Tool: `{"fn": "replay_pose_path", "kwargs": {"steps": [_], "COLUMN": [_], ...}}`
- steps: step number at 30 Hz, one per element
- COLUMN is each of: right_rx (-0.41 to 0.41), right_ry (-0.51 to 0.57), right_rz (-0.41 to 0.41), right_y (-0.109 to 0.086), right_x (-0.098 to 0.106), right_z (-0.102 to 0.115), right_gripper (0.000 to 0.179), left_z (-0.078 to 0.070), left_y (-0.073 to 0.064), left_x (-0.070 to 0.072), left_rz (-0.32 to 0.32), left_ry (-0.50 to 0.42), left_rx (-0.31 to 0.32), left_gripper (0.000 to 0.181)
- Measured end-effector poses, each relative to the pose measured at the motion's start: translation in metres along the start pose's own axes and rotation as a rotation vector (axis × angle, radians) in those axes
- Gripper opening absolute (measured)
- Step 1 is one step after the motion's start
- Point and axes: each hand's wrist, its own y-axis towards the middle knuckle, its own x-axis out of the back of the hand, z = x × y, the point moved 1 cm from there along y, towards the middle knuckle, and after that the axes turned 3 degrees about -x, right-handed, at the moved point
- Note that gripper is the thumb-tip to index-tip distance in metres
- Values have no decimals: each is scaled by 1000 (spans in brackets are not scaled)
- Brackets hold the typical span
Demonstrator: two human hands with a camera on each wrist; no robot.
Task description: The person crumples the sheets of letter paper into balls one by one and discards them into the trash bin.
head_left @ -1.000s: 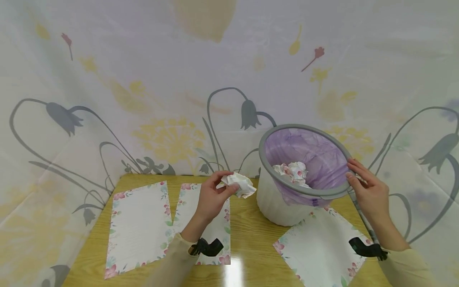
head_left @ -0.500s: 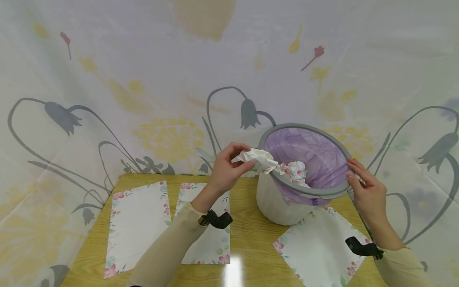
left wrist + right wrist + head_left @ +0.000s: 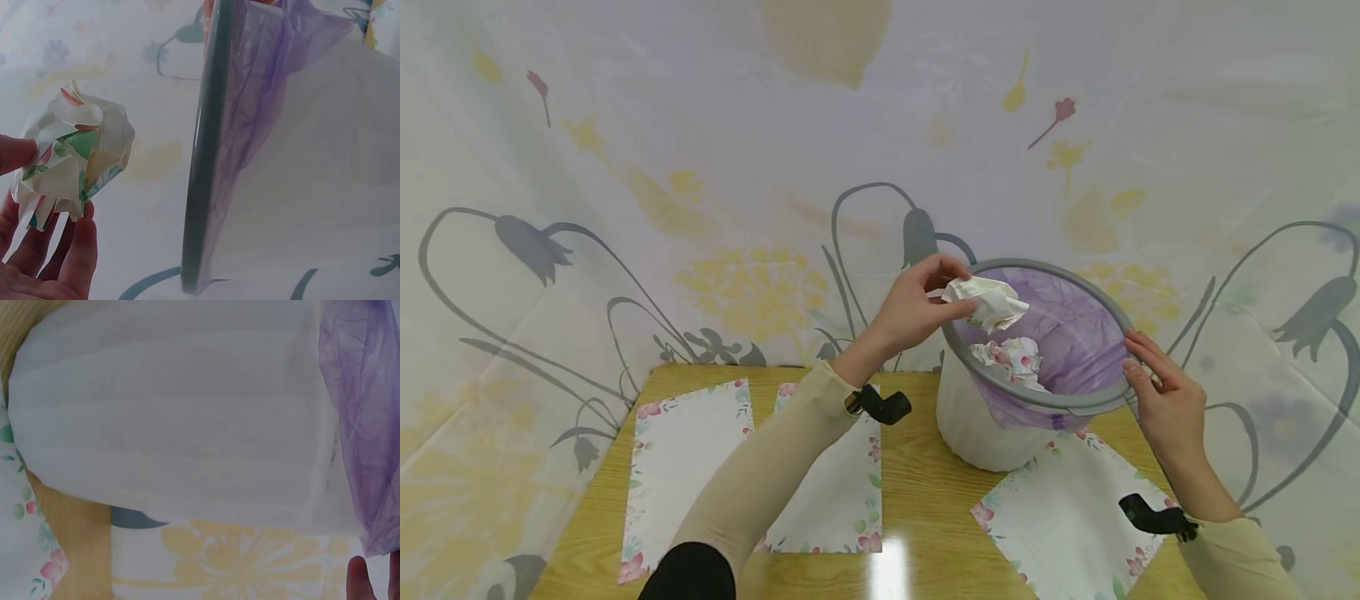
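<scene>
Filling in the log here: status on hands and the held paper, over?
Left hand pinches crumpled paper above the bin. Right hand holds its gray rim. Nothing seen in the way; paper wad inside.

No readable text or labels.

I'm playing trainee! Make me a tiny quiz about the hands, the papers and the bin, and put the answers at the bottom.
1. Count: how many flat sheets lie on the table?
2. Pick one: the bag inside the bin is A) green, B) purple, C) black.
3. True or false: the right hand is the one lifting a crumpled paper.

Key:
1. Three.
2. B, purple.
3. False. The left hand holds it up above the rim; the right hand holds the rim.
</scene>
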Motion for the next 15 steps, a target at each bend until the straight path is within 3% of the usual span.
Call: {"fn": "replay_pose_path", "kwargs": {"steps": [7, 11, 15], "right_rx": [1, -5, -8], "right_ry": [-3, 7, 16], "right_rz": [-15, -28, -31], "right_y": [0, -2, -2], "right_x": [0, 4, 5], "right_z": [-4, -6, -7], "right_gripper": [30, 29, 30], "left_z": [-2, 7, 20], "left_y": [28, 44, 59], "left_x": [-7, -15, -21], "left_rz": [134, 233, 291], "left_ry": [106, 129, 111], "left_rx": [67, 132, 183], "left_gripper": [29, 28, 25]}}
